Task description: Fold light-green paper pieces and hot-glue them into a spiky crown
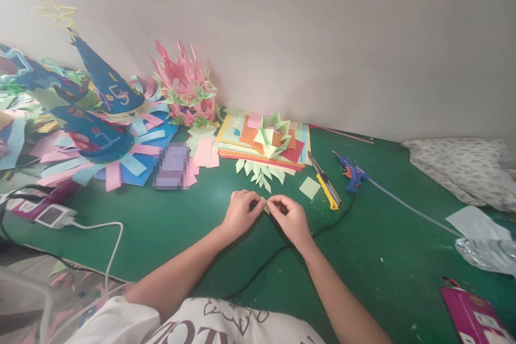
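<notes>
My left hand [244,211] and my right hand [288,219] meet over the green table, fingertips pinched together. Between them is a small piece of light green paper [265,205], mostly covered by the fingers; its exact fold cannot be made out. Just beyond lie several folded green paper leaves [260,172]. A flat light green paper square [309,188] rests to the right of my right hand. Beside it lies a yellow utility knife [328,191], and farther right a blue hot glue gun [350,172] with a clear glue stick in its back.
Behind the leaves, a stack of coloured paper [226,142] carries a green folded-paper ring [274,137]. A pink paper crown [187,83] and blue cone hats [107,78] stand at left. A black cord [266,264] runs under my right forearm. A magenta power strip [475,312] lies front right.
</notes>
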A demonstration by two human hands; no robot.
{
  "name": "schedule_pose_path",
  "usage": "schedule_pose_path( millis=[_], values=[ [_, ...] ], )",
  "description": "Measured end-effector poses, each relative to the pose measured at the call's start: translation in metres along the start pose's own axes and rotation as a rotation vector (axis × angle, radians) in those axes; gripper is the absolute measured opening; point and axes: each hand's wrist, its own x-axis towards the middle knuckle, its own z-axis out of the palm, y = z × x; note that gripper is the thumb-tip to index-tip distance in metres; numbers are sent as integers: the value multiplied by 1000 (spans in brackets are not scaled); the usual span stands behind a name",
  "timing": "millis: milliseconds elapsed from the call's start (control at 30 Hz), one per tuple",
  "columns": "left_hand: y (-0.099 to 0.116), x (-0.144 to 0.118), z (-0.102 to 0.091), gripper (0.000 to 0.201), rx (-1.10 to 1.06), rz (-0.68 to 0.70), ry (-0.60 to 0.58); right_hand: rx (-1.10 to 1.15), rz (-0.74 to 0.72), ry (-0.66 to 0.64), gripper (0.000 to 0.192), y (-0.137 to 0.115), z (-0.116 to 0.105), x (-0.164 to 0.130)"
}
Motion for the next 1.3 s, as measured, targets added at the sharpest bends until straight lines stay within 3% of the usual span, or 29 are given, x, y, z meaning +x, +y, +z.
schedule_pose_path(
  millis=[133,267,400,533,833,1100,1300],
  values=[
    [1,0,0,19,-29,5,-4,-52,-73,72,13,-1,2,-1],
    [3,0,0,20,-29,-15,3,-207,-265,152,10,-3,3,-3],
    [2,1,1,20,-27,-42,22,-344,-457,166,10,-4,4,-5],
    [0,2,1,23,-20,-49,11,-456,-556,168,11,-3,4,-6],
    [-2,4,-11,32,-185,-40,-111,-544,-621,112,22,-2,0,-9],
    [-4,4,-12,31,-250,-17,-119,-528,-733,85,20,2,-5,-6],
    [-2,3,-12,31,-197,-31,-123,-518,-706,46,22,4,-6,-6]
  ],
)
